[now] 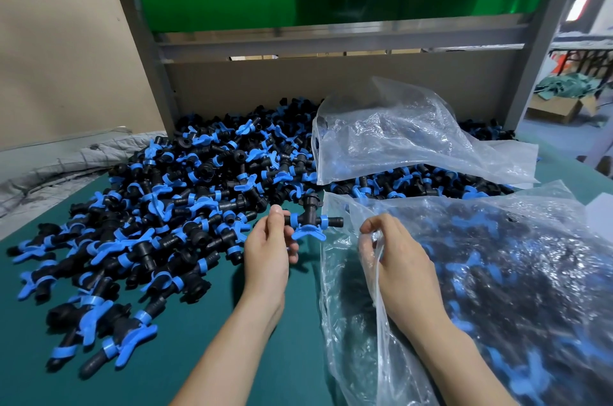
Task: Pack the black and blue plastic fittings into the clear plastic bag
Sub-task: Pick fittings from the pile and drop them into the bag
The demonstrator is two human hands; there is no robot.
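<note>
Fittings (172, 206) in black and blue lie heaped across the green table (232, 356) on our left, within easy reach, while the clear plastic bag (514, 273), already well filled, slumps on our right, with a second bag (398, 133) resting on the heap farther back. Our right grip (394, 259) pinches the near bag's edge, we judge to hold its mouth lifted open. Our left grip (268, 249) is clamped on one fitting (310, 223), poised in the air just outside that mouth, ready to go in.
</note>
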